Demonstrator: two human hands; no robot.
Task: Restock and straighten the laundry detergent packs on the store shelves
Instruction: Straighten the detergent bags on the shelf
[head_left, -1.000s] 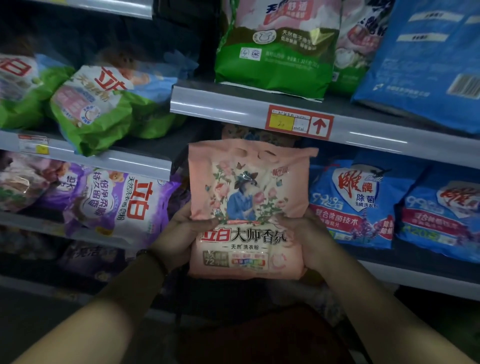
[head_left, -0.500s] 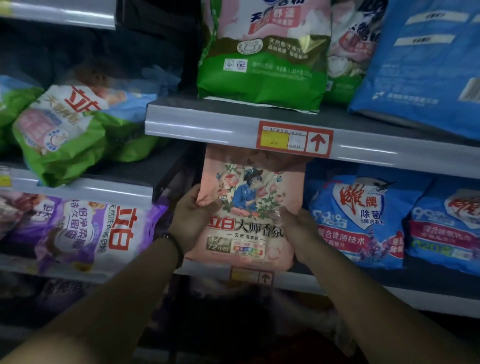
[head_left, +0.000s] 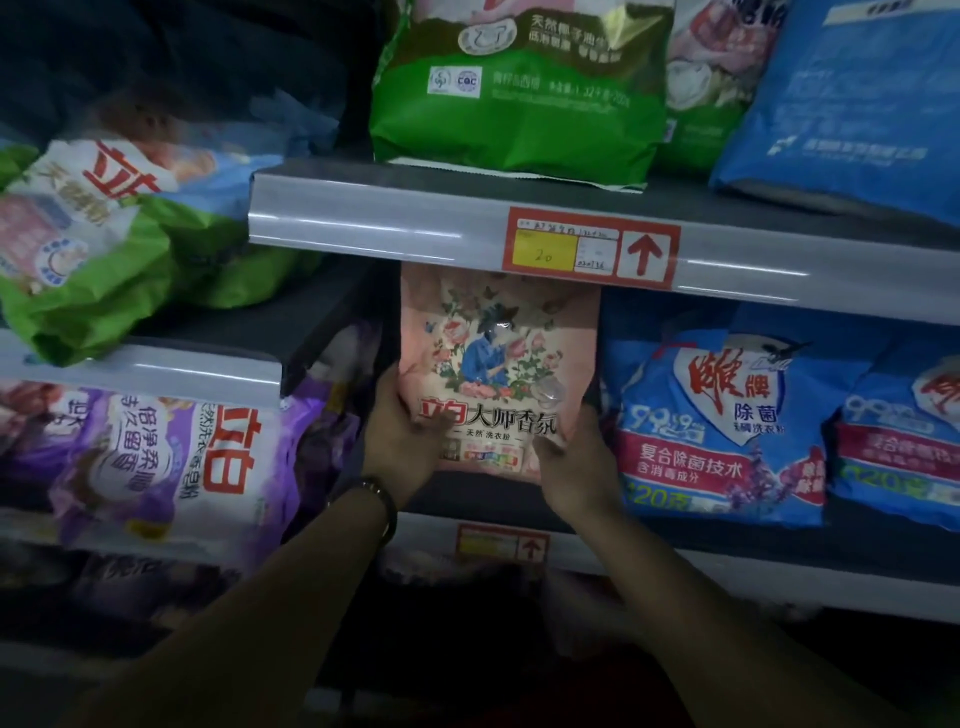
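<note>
A pink detergent pack (head_left: 498, 358) with a floral picture stands upright in the middle shelf bay, its top edge hidden behind the shelf rail (head_left: 363, 228) above. My left hand (head_left: 402, 436) grips its lower left side, thumb across the front. My right hand (head_left: 576, 462) grips its lower right corner. The pack's bottom sits at the dark shelf board (head_left: 467, 496), to the left of a blue detergent pack (head_left: 722, 431).
Purple packs (head_left: 171, 462) lie on the left lower shelf, green-and-white packs (head_left: 93, 244) above them. A green pack (head_left: 519, 98) and a blue bag (head_left: 852, 104) stand on the upper shelf. A red price tag (head_left: 592, 247) sits on the rail, another (head_left: 501, 545) below.
Both hands have carried the pink pack up and back into the shelf bay; its top has slid under the upper shelf rail and it now stands on the shelf.
</note>
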